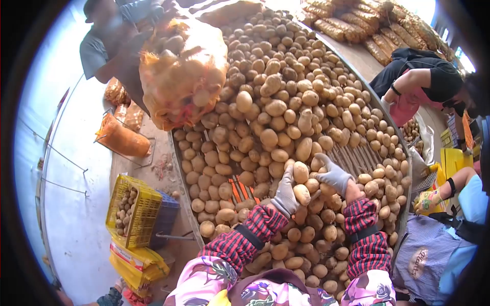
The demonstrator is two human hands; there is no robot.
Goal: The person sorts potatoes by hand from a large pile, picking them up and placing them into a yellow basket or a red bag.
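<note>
Two grey-gloved hands are seen over a long sorting surface (384,118) heaped with potatoes. The left hand (286,196) is closed around a pale oval potato (301,194), which is held just above the heap near the surface's near end. A second potato (300,172) is seen directly above it, touching the fingertips of the left hand; whether it is also held cannot be told. The right hand (334,175) is laid palm down, fingers spread, on the potatoes just beside; nothing is visibly enclosed in its grip. Both forearms are covered by red-and-black plaid sleeves over a floral garment.

At the far left corner of the surface an orange mesh sack (181,71) full of potatoes is held tilted over the heap by another person in a grey shirt. Along the right edge a person in black and pink is bent toward the surface, and a further gloved hand (427,202) is seen near the near right corner. On the floor to the left, a yellow crate (133,210) holding potatoes is stacked against a blue crate (166,217), with a filled orange sack (122,137) lying beyond. More filled sacks (367,28) are piled past the far right corner.
</note>
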